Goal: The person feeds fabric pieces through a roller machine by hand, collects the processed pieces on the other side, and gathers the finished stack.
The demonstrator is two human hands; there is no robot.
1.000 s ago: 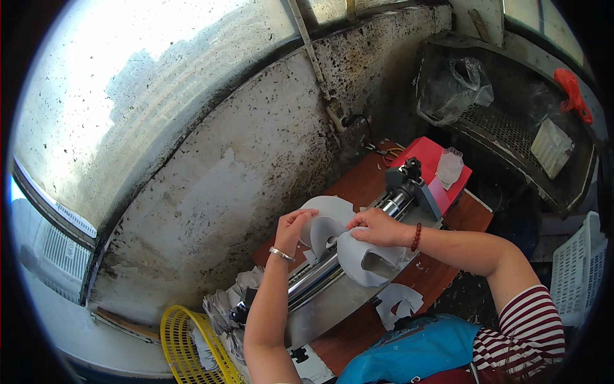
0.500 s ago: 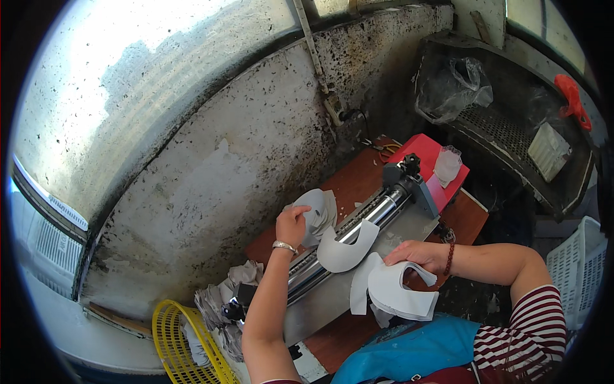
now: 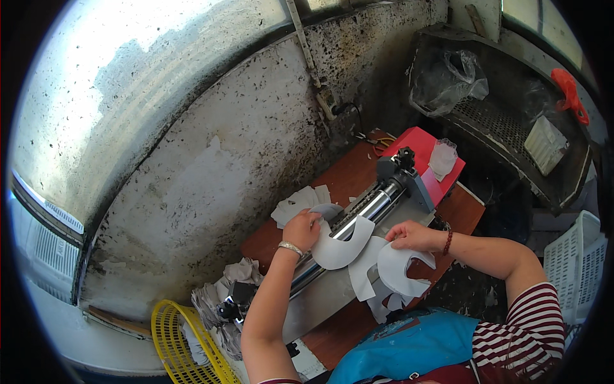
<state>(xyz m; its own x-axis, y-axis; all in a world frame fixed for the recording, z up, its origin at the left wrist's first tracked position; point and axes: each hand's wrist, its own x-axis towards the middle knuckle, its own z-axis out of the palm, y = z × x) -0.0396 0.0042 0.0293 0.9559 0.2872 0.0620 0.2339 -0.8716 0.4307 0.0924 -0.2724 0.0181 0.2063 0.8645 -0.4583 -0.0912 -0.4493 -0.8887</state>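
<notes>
A white U-shaped sheet lies across the shiny metal roller of a small machine. My left hand is closed at the left side of the roller, its fingertips pinching a greyish-white curved sheet beside the U-shaped one. On the near side, my right hand has its thumb and fingers pinched at the upper edge of another white U-shaped sheet. Further white sheets lie under and beside it, on the machine's metal plate and hanging over its near edge.
The machine's red housing stands on a red-brown table. White scraps lie behind the roller, and orange-handled scissors farther back. A yellow basket is at lower left, a white crate at right, a dark metal trough at far right.
My left hand has moved right and nearer, toward the roller, with the curved sheet shifting away from the scraps. My right hand has shifted slightly left and up, and the sheets beneath it have spread.
</notes>
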